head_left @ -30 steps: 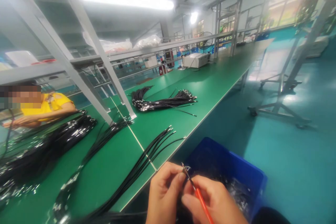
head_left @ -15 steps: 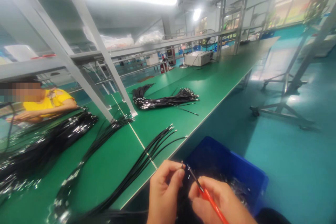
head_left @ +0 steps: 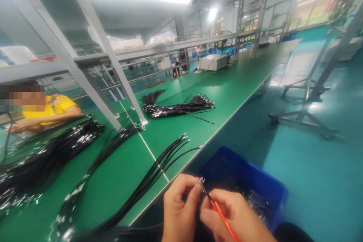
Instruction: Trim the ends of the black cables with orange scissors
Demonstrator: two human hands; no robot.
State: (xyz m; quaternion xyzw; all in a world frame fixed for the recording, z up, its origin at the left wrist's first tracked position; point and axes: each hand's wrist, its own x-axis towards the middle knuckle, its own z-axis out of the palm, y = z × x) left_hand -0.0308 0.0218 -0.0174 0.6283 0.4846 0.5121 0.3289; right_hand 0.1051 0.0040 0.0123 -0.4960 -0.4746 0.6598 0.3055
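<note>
Pinched at the fingertips of the left hand point(head_left: 180, 202), just off the near edge of the green bench point(head_left: 115, 181) and, in this view, against the blue bin point(head_left: 269, 181): a small, silvery cable end point(head_left: 201, 180), too tiny and too covered by fingers to make out in full. Probably very light, to judge by its size, and perhaps stiff at the tip but bendable behind, going by the black cables point(head_left: 149, 182) laid in long curves along the bench. Likely smooth and a little slippery, perhaps easy to bend or nick at the bare tip; best gripped close behind that tip, without a hard squeeze. Thumb and forefinger closed together on the left, with no gap to speak of, remaining fingers curled in beneath. On the right, not empty either: right hand point(head_left: 227, 208) closed around a red-handled tool point(head_left: 223, 216), thumb and fingers gathered near the front of the handle. Slim metal points angled up to the left fingertips, seemingly touching the cable end; impossible to tell from here whether parted or pressed together.
</note>
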